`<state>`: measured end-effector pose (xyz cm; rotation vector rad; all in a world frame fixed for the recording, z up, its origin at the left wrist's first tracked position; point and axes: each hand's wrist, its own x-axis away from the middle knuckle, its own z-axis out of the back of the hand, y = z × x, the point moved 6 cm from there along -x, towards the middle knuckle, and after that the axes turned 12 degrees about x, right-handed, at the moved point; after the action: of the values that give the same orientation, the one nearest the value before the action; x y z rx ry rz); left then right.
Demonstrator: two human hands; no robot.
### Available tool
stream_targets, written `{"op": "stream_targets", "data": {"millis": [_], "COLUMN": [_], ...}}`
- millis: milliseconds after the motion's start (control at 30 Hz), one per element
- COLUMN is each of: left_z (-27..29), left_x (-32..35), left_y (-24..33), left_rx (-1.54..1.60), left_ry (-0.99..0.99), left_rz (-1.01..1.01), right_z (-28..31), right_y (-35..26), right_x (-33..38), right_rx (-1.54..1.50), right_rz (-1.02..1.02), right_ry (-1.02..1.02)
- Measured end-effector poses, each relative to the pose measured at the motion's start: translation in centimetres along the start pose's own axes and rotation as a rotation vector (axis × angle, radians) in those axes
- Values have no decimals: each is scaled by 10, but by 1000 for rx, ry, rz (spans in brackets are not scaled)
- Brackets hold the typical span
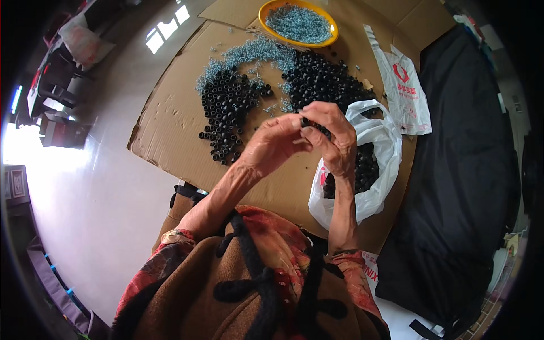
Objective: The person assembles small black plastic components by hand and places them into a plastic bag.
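Observation:
My left hand (272,146) and my right hand (334,141) meet above the cardboard, fingertips pinched together. Between them is a small black cap (305,121); another dark piece shows within my right fingers. Whether my left fingers also pinch a tiny screw is too small to make out. Beyond my hands lie two heaps of black caps, a left heap (226,107) and a right heap (320,76). Loose bluish metal screw-like pieces (255,54) spread along their far side. Beside my right wrist, an open white plastic bag (388,139) holds more black caps.
A yellow bowl (264,22) of the bluish pieces stands at the far edge. The cardboard sheet (170,122) covers the work surface. A flat white bag (411,96) lies at right, next to a large black cloth-covered object (459,170). Pale floor (107,187) extends leftward.

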<state>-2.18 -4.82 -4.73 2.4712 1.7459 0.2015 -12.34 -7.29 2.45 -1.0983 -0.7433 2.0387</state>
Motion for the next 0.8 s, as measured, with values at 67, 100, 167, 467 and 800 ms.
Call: {"op": "stream_targets", "data": {"millis": [67,100,167,467,800], "left_z": [-7,-11,-4,7,9], "left_x": [-3,-4,-5,5,12], "left_y": [20,34,54,65,69], "left_rx": [-58,-86,-135,-236,-329], "left_ry": [-8,-55,-60,68,112], "left_rz": [-138,-195,-239,-304,-321], "right_z": [-1,-1,7,-54,-35], "right_y": [-1,4,40,105,107], "right_x": [-11,-12,-6,27,27], "right_rx": [44,42,47,584,491], "right_rz": [23,21,-247,-119,-183], "right_ry": [22,22,133,-42,-48]}}
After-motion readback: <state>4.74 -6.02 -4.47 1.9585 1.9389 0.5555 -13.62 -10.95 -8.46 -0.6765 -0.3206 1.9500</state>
